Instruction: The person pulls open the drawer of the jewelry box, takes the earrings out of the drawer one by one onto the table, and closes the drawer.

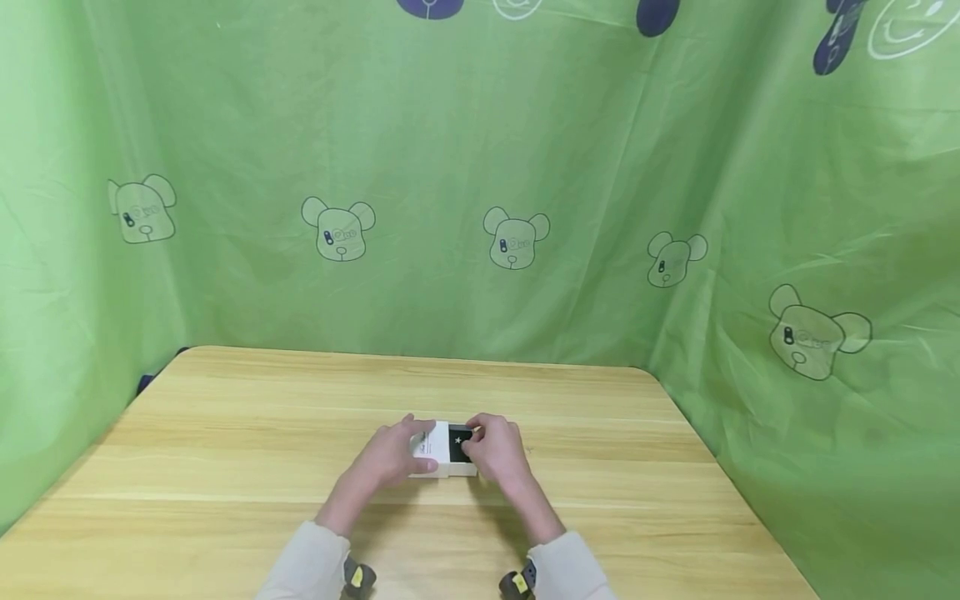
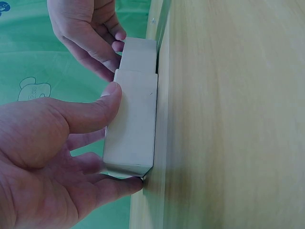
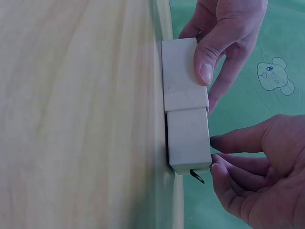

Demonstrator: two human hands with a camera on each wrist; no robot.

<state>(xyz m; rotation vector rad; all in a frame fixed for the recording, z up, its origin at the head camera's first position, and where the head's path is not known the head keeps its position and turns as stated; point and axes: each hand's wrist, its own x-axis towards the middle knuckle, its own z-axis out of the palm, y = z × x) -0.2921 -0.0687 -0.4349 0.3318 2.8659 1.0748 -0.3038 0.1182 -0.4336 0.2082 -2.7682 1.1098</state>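
A small white drawer-style box (image 1: 439, 468) lies on the table, its inner tray (image 3: 189, 140) slid partly out of the sleeve (image 2: 131, 119) to the right. Inside the tray shows a black insert (image 1: 458, 443) with a white star-like mark. My left hand (image 1: 390, 452) grips the sleeve from the left, thumb on the near side and fingers along the far side and end. My right hand (image 1: 498, 450) is at the tray's right end, thumb over the insert and fingers bent at the tray's edge. A short black ribbon (image 3: 197, 176) sticks out of the tray's end.
The box sits on a light wood table (image 1: 225, 450). Green curtains (image 1: 420, 308) with bear-face prints hang behind and along both sides of the table. Both forearms, in pale sleeves (image 1: 307, 562) with dark wrist straps, come in from the near edge.
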